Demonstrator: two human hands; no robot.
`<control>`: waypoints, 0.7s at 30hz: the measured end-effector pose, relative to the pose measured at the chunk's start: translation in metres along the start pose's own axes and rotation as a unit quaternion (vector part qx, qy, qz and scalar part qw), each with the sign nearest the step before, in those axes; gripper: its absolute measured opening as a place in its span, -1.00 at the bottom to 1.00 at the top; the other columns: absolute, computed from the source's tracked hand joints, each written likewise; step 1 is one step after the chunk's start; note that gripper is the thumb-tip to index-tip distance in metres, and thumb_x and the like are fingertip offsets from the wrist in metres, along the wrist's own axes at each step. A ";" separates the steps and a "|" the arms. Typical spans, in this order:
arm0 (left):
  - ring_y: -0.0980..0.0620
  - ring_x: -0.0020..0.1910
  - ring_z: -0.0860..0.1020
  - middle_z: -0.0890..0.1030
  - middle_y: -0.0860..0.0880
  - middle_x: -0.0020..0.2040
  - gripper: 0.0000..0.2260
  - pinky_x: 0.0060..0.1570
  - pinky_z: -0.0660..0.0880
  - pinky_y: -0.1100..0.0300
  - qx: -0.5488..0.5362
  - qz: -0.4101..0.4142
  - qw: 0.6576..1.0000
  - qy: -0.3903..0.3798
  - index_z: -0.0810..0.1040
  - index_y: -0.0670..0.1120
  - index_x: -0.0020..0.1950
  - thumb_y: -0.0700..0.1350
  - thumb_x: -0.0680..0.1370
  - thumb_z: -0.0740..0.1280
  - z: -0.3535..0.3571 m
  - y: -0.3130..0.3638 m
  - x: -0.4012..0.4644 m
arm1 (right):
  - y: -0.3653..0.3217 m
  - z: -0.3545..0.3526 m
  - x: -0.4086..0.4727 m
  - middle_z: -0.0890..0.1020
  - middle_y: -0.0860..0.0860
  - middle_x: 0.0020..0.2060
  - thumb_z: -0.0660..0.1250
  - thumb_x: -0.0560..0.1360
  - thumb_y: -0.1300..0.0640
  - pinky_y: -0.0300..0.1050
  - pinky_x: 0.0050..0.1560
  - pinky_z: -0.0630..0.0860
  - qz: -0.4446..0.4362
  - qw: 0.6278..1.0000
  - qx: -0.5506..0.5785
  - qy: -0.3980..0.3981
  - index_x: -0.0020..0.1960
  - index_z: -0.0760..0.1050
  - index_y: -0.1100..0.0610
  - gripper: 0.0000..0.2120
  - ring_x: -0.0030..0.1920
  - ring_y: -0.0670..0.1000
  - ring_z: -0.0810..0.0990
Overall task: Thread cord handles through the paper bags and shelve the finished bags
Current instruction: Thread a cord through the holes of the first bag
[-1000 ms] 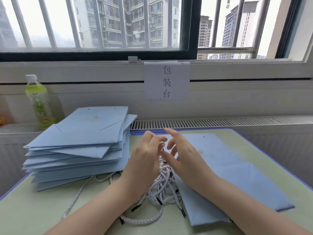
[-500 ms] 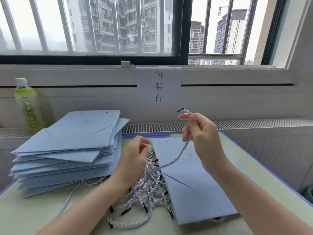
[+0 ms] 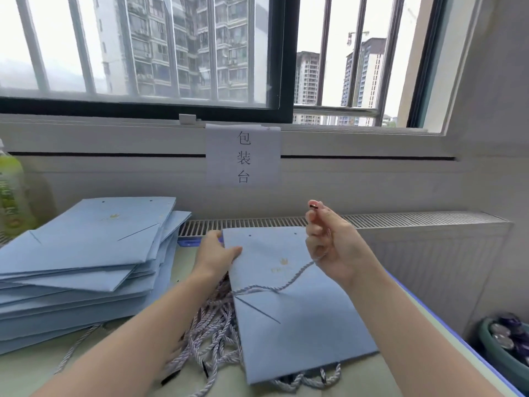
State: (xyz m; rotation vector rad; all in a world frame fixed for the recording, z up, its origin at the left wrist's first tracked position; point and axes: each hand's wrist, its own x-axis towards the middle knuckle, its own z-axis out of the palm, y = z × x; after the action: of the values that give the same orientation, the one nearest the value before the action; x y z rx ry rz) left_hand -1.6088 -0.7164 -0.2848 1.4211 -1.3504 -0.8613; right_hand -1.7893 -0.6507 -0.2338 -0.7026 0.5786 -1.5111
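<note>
Right hand [image 3: 329, 242] pinches 1 cord [image 3: 289, 280] by its tip, raised above the bag [image 3: 300, 325]. Left hand [image 3: 216, 253] grips the bag's far left corner.

At the left edge of the frame a green bottle [image 3: 10, 193] is cut off and blurred. At lower right a basin [image 3: 505, 356] runs off the frame, its contents unclear. The cords [image 3: 211, 330] lie partly hidden under the bag [image 3: 300, 319] at centre.

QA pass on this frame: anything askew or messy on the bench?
Only mild mess: the loose cords lie tangled, partly under the flat bag, and the bag stack is fanned unevenly. No damage shows.
</note>
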 end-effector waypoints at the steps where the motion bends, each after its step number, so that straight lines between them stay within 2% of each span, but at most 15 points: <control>1: -0.07 -0.10 0.54 0.57 -0.15 0.01 -0.74 -0.14 0.49 0.12 -0.018 0.018 1.000 0.016 0.47 -0.27 0.15 -0.34 0.48 0.38 -0.003 0.004 -0.001 | 0.000 0.000 0.000 0.54 0.03 -0.37 0.18 0.58 0.28 -0.40 -0.62 0.26 -0.004 1.000 0.011 0.012 -0.16 0.51 0.17 -0.81 -0.53 -0.14 0.42; 4: -0.07 -0.08 0.54 0.58 -0.17 0.00 -0.80 -0.07 0.49 0.12 -0.065 0.043 0.996 0.053 0.53 -0.28 0.10 -0.37 0.49 0.36 -0.011 0.019 -0.002 | 0.003 0.001 -0.001 0.62 0.08 -0.31 0.15 0.57 0.37 -0.39 -0.50 0.41 -0.012 1.000 0.006 0.021 -0.12 0.52 0.21 -0.79 -0.45 -0.10 0.52; 8: -0.18 0.06 0.56 0.55 -0.21 0.13 -0.62 0.16 0.50 -0.08 -0.123 0.005 0.987 0.101 0.43 -0.31 0.28 -0.32 0.49 0.38 -0.018 0.031 -0.004 | 0.007 0.002 -0.004 0.63 0.08 -0.29 0.17 0.53 0.40 -0.36 -0.40 0.49 -0.028 0.999 -0.023 0.009 -0.10 0.56 0.20 -0.78 -0.41 -0.08 0.54; 9: -0.19 0.03 0.58 0.57 -0.22 0.10 -0.68 0.14 0.51 -0.11 -0.156 -0.003 0.983 0.100 0.46 -0.31 0.24 -0.33 0.50 0.36 -0.019 0.034 -0.005 | 0.006 0.004 -0.005 0.63 0.09 -0.29 0.17 0.54 0.40 -0.36 -0.37 0.52 -0.039 0.999 -0.030 0.007 -0.09 0.57 0.21 -0.77 -0.40 -0.08 0.55; 11: -0.14 -0.14 0.59 0.59 -0.20 -0.04 -0.89 0.02 0.56 -0.09 -0.211 -0.009 0.973 0.089 0.52 -0.26 0.04 -0.37 0.53 0.29 -0.023 0.044 -0.009 | 0.001 0.009 -0.008 0.63 0.10 -0.29 0.18 0.55 0.40 -0.35 -0.29 0.57 -0.057 0.998 -0.013 0.000 -0.08 0.57 0.24 -0.79 -0.36 -0.09 0.59; 12: -0.09 -0.21 0.57 0.58 -0.16 -0.11 -0.89 -0.05 0.57 -0.05 -0.232 -0.006 0.969 0.085 0.50 -0.23 0.00 -0.39 0.54 0.25 -0.025 0.051 -0.013 | -0.004 0.013 -0.009 0.63 0.11 -0.29 0.19 0.54 0.40 -0.35 -0.25 0.59 -0.061 0.998 0.016 -0.008 -0.07 0.57 0.25 -0.81 -0.34 -0.09 0.60; 15: -0.01 -0.24 0.53 0.53 -0.08 -0.10 -0.73 -0.25 0.53 0.12 -0.274 0.016 0.959 0.069 0.40 -0.16 0.20 -0.41 0.56 0.16 -0.032 0.067 -0.023 | -0.019 0.033 -0.012 0.60 0.11 -0.30 0.23 0.51 0.41 -0.33 -0.23 0.60 -0.094 0.993 0.068 -0.013 -0.09 0.53 0.27 -0.87 -0.30 -0.07 0.62; 18: 0.02 -0.24 0.45 0.45 -0.07 -0.06 -0.58 -0.27 0.45 0.14 -0.261 0.005 0.964 0.050 0.28 -0.13 0.38 -0.44 0.56 0.07 -0.037 0.072 -0.032 | -0.027 0.053 -0.016 0.60 0.10 -0.30 0.28 0.51 0.37 -0.33 -0.24 0.59 -0.138 0.990 -0.016 -0.015 -0.13 0.49 0.26 -0.93 -0.32 -0.07 0.63; 21: 0.05 -0.23 0.39 0.39 -0.08 0.04 -0.45 -0.24 0.38 0.20 -0.255 -0.026 0.966 0.029 0.14 -0.07 0.50 -0.45 0.55 0.01 -0.036 0.059 -0.038 | -0.024 0.064 -0.015 0.60 0.06 -0.31 0.31 0.51 0.32 -0.35 -0.26 0.55 -0.158 0.969 -0.188 -0.038 -0.11 0.52 0.22 -0.95 -0.33 -0.12 0.61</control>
State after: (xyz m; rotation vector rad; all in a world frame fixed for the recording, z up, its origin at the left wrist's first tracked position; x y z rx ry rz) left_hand -1.5985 -0.6687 -0.2231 1.0683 -0.9567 -1.0993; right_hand -1.7589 -0.6303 -0.1745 -1.1866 0.7304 -1.6763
